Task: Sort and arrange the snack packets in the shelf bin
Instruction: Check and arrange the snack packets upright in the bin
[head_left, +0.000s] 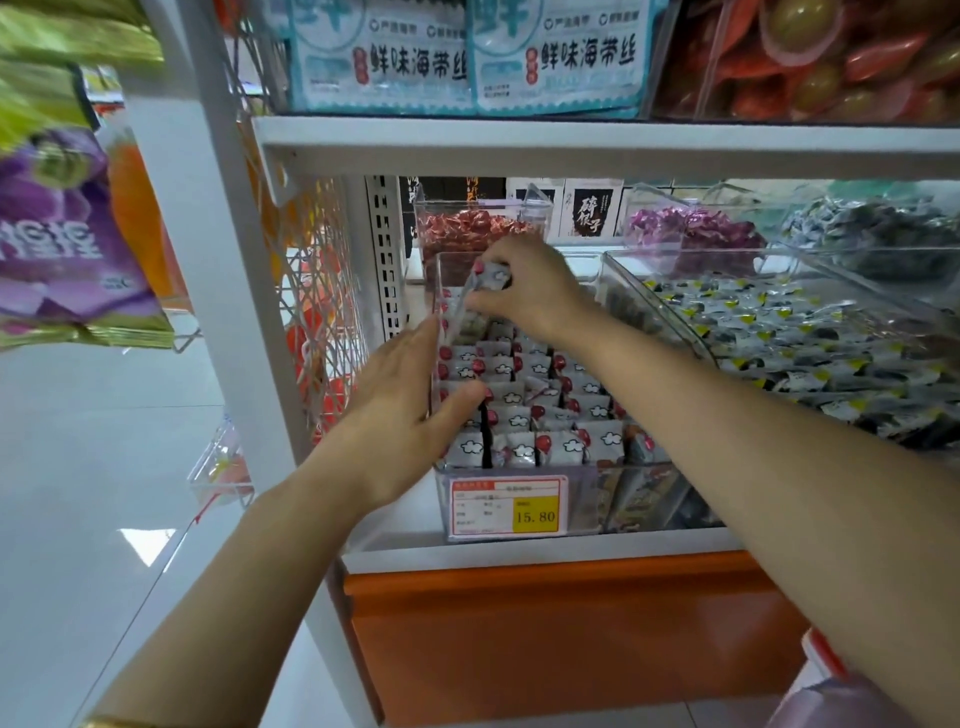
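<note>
The snack packets (519, 410) stood in upright rows inside the clear shelf bin (582, 470), which sat on the shelf (519, 551) with a price label (506, 506) on its front wall. The right hand (524, 286) was at the rear of the bin, fingers curled, and pinched one packet (485, 283) by its upper edge above the rows; whether a second packet was caught behind it could not be told. The left hand (405, 410) was flat, its fingers straight along the bin's left wall, and its thumb lay across the packets just inside. Each packet appeared small, thin and light, with a soft film wrapper sealed by crimped ends, so little force was judged necessary. The film looked glossy and was likely slippery, and the contents could probably be crushed by a hard squeeze. The recommended hold was therefore a light pinch on the crimped top seam, not across the filled middle. Because the rows leaned on one another, a flat hand against the stack was judged useful to stop neighbours from toppling when one was inserted or withdrawn. The neighbouring bin (779, 332) to the right held a loose heap of different packets and touched neither hand.
</note>
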